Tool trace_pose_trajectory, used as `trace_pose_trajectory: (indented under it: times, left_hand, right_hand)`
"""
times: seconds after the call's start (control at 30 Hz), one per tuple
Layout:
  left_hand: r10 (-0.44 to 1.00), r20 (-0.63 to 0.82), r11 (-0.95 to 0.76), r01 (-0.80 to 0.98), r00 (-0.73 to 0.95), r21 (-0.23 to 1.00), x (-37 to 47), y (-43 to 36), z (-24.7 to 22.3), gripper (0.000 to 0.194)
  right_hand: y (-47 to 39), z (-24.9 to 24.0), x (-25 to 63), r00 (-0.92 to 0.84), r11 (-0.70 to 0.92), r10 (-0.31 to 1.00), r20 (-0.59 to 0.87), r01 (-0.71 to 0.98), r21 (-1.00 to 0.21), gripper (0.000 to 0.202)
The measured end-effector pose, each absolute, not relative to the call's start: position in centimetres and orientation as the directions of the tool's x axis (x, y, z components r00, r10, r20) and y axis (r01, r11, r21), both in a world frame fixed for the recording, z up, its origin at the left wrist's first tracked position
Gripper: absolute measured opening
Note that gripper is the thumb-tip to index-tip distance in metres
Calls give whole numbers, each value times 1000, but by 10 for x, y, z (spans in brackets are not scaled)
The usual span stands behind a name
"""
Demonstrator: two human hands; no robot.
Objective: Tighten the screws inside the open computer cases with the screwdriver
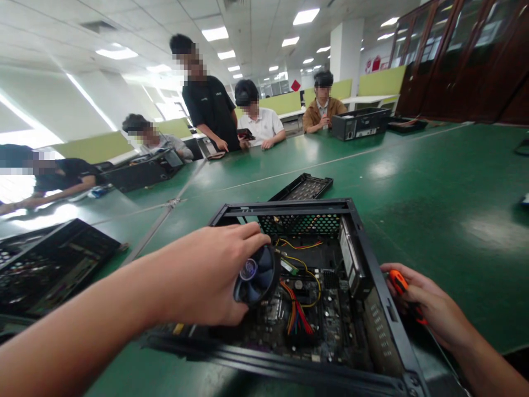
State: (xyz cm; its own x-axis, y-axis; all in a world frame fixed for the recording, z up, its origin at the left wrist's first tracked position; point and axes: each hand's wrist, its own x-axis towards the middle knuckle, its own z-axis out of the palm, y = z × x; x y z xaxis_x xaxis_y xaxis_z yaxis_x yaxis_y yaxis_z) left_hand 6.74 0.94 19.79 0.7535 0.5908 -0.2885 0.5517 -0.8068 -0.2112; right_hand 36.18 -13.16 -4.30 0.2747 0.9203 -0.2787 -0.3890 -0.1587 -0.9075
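Fingers of my left hand (pixel 223 270) are wrapped round a round black CPU cooler fan (pixel 258 273), tilted above the motherboard (pixel 330 309). It is inside an open black computer case (pixel 372 264) lying on its side in front of me. Coloured power cables (pixel 300 314) and a thin yellow wire run across the board. A metal drive (pixel 351 256) is fixed along the case's right wall. Outside that wall, my right hand (pixel 430 303) is closed round an orange and black screwdriver (pixel 399 281); part of its handle is hidden by my fingers.
A black front panel (pixel 303 187) lies behind the case on the green table (pixel 433 204). Another open computer case (pixel 53 270) stands at the left. Several people sit or stand across the table, with more computer cases (pixel 359 124) by them.
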Motion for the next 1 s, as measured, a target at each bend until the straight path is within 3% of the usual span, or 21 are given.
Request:
trace_pose_trajectory:
  times: [0.07, 0.17, 0.33, 0.47, 0.63, 0.83, 1.0]
  left_hand:
    - [592, -302, -806, 547, 747, -226, 66, 9, 203, 64]
    - [577, -476, -802, 572, 664, -174, 74, 9, 195, 45]
    - [534, -627, -811, 555, 568, -188, 95, 15, 152, 63]
    - [455, -599, -862, 493, 659, -113, 95, 22, 134, 85]
    - [474, -555, -858, 499, 683, -119, 87, 22, 136, 76]
    - [453, -551, -871, 479, 701, -106, 90, 19, 127, 83]
    - [521, -480, -829, 552, 706, -90, 77, 16, 150, 96]
  right_hand:
    - [-131, -45, 363, 267, -163, 922, -279, -387, -907, 44]
    - [-131, -47, 363, 268, -167, 921, -284, -388, -906, 46]
    - [-132, -46, 363, 273, -161, 921, -277, -382, -910, 45]
    - [-132, -44, 361, 277, -156, 921, -274, -383, -911, 46]
    - [-132, -38, 361, 290, -175, 913, -287, -358, -917, 43]
    - [-132, -38, 357, 310, -158, 906, -288, -384, -910, 43]
    - [-135, -29, 369, 473, 9, 844, -251, -481, -877, 43]
